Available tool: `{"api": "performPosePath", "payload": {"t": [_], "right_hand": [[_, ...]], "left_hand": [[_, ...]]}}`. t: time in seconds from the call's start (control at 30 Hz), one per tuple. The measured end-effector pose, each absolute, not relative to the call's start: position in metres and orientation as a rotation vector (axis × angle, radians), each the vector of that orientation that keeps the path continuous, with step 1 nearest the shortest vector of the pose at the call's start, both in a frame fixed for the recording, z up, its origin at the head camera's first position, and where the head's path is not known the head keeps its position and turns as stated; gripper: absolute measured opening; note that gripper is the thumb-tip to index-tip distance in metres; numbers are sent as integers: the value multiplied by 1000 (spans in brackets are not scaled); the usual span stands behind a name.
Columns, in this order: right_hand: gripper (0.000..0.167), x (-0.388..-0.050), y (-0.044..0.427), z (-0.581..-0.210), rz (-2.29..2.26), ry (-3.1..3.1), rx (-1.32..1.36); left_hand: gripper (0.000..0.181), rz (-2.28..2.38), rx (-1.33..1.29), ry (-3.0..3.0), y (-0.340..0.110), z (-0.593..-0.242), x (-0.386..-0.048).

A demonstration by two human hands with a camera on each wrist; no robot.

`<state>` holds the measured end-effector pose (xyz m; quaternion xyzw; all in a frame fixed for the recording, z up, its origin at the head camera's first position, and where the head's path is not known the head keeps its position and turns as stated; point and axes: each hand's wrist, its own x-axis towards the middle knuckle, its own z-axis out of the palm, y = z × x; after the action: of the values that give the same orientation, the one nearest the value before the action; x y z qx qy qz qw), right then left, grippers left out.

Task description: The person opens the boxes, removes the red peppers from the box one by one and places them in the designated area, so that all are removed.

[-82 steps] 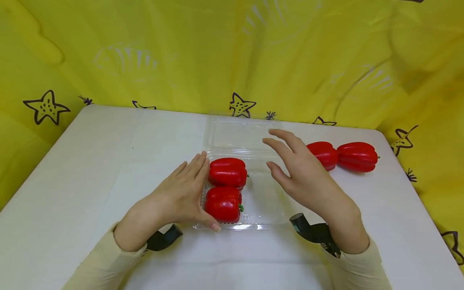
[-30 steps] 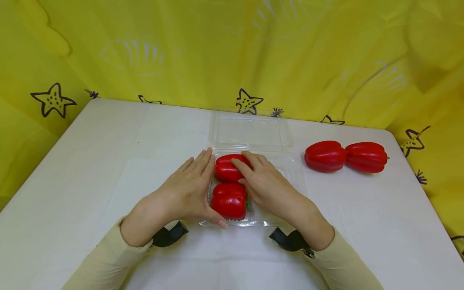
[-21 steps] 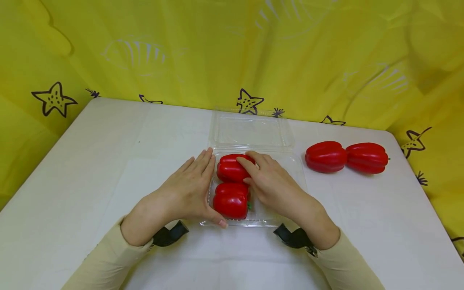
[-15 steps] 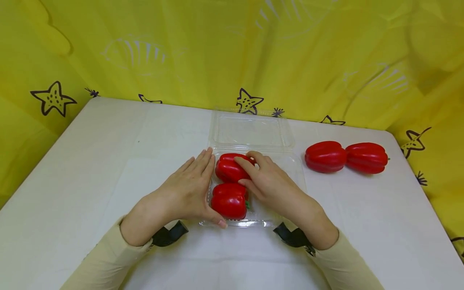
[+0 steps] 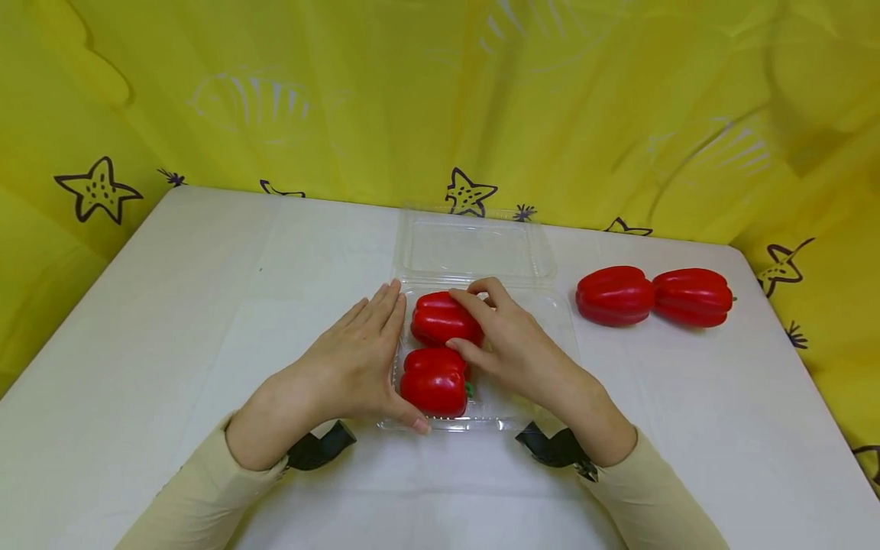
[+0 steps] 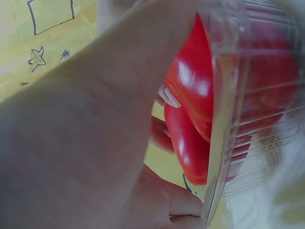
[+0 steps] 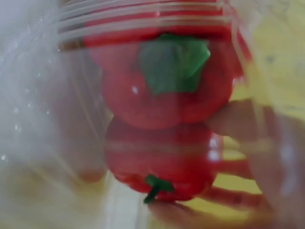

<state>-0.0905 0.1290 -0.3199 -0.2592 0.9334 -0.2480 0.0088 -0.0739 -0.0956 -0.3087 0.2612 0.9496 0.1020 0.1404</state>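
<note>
Two red bell peppers lie one behind the other in the left half of a clear plastic container. My right hand holds the rear pepper by its right end, with thumb and fingers curled on it. The front pepper, its green stem pointing right, lies just before it. My left hand rests along the container's left edge, fingers straight and its thumb at the front left corner. In the right wrist view, both the upper pepper and lower pepper show through clear plastic.
The container's lid lies folded back behind it. Two more red peppers, one on the left and one on the right, lie end to end at the right of the white table. A yellow curtain hangs behind.
My right hand has come left from above the container's right side and taken hold of the rear pepper, which has turned a little. My left hand keeps its place at the container's edge.
</note>
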Motion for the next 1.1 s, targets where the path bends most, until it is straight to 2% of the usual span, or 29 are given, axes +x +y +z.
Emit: {"api": "performPosePath", "payload": {"t": [0.23, 0.63, 1.1], "right_hand": [[67, -93, 134, -317, -709, 2982, -790], [66, -89, 161, -303, -542, 2908, -539], [65, -83, 176, -290, -501, 2786, -687]], "left_hand": [[143, 307, 724, 2732, -94, -309, -75], [142, 356, 738, 2730, -99, -309, -77], [140, 399, 720, 2661, -104, -307, -80]]}}
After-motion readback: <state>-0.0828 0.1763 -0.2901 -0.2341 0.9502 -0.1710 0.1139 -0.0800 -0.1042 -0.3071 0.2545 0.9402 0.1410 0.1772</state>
